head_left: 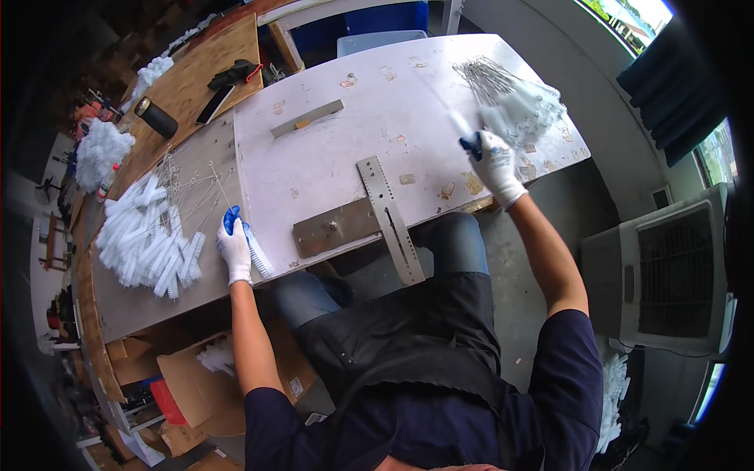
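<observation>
1. Nearest, a person in a black apron [400, 345] sat at a pale table [314, 173]; an open cardboard box [200, 385] stood below its left part.
2. At the front edge, a slotted metal bar [390, 220] lay across the end of a flat metal plate [326, 231], its near end jutting out past the tabletop.
3. The left hand [234, 245], in a white glove with blue fingertips, was closed around a white brush [259, 257] — bristles toward the person, wire handle pointing away — near the table's front edge.
4. Just left of that hand, a heap of white brushes [149, 235] lay with most wire handles pointing away and to the right.
5. The right hand [496, 166], gloved alike, had its fingers drawn together on a blurred brush [459, 122], which slanted away to the left.
6. Just beyond that hand, a second pile of brushes [530, 106] lay near the table's right edge, bristles to the right.
7. Farther off, a short metal strip [322, 116] rested on the table; to its left were a dark bottle [155, 118] and a phone [215, 104].
8. Beyond the far edge stood a light-blue bin [382, 43].
</observation>
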Action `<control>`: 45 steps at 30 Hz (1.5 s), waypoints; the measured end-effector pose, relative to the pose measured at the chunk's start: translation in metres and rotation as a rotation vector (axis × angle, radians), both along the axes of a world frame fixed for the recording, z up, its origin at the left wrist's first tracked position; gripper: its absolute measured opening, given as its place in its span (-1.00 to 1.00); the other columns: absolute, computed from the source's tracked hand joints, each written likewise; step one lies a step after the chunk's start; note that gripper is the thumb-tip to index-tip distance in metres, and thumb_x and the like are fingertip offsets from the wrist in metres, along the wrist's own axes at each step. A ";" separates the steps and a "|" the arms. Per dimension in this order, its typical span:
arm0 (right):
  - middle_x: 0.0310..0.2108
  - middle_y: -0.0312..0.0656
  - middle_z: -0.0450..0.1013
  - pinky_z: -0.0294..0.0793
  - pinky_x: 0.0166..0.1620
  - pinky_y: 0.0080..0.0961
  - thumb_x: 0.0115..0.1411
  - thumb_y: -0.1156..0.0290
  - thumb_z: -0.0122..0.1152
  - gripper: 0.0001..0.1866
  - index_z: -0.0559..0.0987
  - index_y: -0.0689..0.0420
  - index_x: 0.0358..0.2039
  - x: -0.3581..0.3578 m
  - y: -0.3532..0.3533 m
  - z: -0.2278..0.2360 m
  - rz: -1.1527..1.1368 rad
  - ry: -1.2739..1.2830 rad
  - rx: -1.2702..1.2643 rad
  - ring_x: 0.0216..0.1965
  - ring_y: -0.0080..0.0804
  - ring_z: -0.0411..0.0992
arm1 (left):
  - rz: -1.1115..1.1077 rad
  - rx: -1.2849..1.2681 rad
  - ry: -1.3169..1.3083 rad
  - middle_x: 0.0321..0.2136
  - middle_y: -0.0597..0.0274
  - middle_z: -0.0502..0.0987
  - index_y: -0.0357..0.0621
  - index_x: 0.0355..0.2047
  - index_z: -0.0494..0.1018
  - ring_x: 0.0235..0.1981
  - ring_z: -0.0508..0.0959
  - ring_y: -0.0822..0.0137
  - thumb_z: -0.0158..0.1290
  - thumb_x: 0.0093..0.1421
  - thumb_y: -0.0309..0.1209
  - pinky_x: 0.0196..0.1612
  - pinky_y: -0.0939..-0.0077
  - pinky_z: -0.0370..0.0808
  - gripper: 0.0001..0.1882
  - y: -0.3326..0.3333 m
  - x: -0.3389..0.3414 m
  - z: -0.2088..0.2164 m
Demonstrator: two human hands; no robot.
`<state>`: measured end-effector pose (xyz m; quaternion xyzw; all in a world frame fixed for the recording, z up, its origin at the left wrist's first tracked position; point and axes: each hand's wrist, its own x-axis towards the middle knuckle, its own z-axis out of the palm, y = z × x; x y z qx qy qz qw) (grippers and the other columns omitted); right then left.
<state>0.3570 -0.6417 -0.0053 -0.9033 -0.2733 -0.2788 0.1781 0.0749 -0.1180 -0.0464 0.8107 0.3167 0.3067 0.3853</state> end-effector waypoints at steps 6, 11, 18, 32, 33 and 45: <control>0.01 -0.08 0.46 0.43 0.02 -0.14 0.13 0.03 0.36 -0.38 0.48 0.16 0.08 0.044 -0.060 0.029 -0.491 -0.016 -0.246 0.03 -0.10 0.44 | -0.009 -0.084 -0.027 -0.14 0.19 0.66 -0.26 0.00 0.57 -0.32 0.60 0.41 -0.03 0.30 -0.50 -0.17 0.46 0.54 -0.69 -0.007 -0.001 0.005; 0.03 -0.07 0.46 0.41 0.05 -0.10 0.11 0.15 0.40 -0.45 0.49 0.11 0.06 0.018 -0.023 0.021 -0.184 -0.204 -0.009 0.04 -0.06 0.42 | 0.102 0.133 -0.055 -0.14 0.16 0.65 -0.27 0.01 0.56 -0.32 0.60 0.39 -0.02 0.32 -0.48 -0.16 0.44 0.55 -0.69 0.007 -0.009 -0.019; -0.32 -0.08 0.54 0.49 -0.12 -0.16 0.10 0.38 0.36 -0.84 0.62 0.09 -0.29 -0.111 0.144 0.018 0.508 0.337 0.300 -0.21 -0.02 0.48 | -0.232 -0.843 -0.401 -0.52 0.25 0.53 -0.22 0.01 0.57 -0.57 0.52 0.38 -0.08 0.35 -0.48 -0.45 0.49 0.53 -0.68 -0.074 0.055 0.038; -0.42 0.10 0.60 0.52 -0.13 -0.16 0.13 -0.03 0.31 -0.53 0.68 0.21 -0.38 -0.116 0.238 0.003 0.415 0.950 0.121 -0.29 0.06 0.59 | -0.271 -1.020 -0.411 -0.44 0.07 0.58 -0.21 -0.05 0.54 -0.52 0.64 0.18 -0.03 0.37 -0.45 -0.47 0.31 0.62 -0.77 -0.126 0.145 0.046; -0.40 0.09 0.60 0.51 -0.11 -0.16 0.14 -0.05 0.29 -0.52 0.68 0.20 -0.37 -0.116 0.238 0.001 0.403 0.964 0.109 -0.27 0.04 0.59 | -0.241 -1.014 -0.364 -0.42 0.02 0.60 -0.26 -0.09 0.53 -0.51 0.65 0.16 0.00 0.37 -0.44 -0.44 0.28 0.65 -0.80 -0.126 0.145 0.045; -0.36 0.00 0.62 0.52 -0.10 -0.15 0.27 -0.10 0.14 -0.52 0.65 0.12 -0.33 -0.126 0.255 0.006 0.430 0.843 -0.146 -0.23 -0.02 0.60 | -0.477 -1.270 -0.324 -0.36 0.10 0.54 -0.30 0.12 0.46 -0.27 0.64 0.01 -0.13 0.40 -0.48 -0.14 0.16 0.65 -0.65 -0.095 0.140 0.011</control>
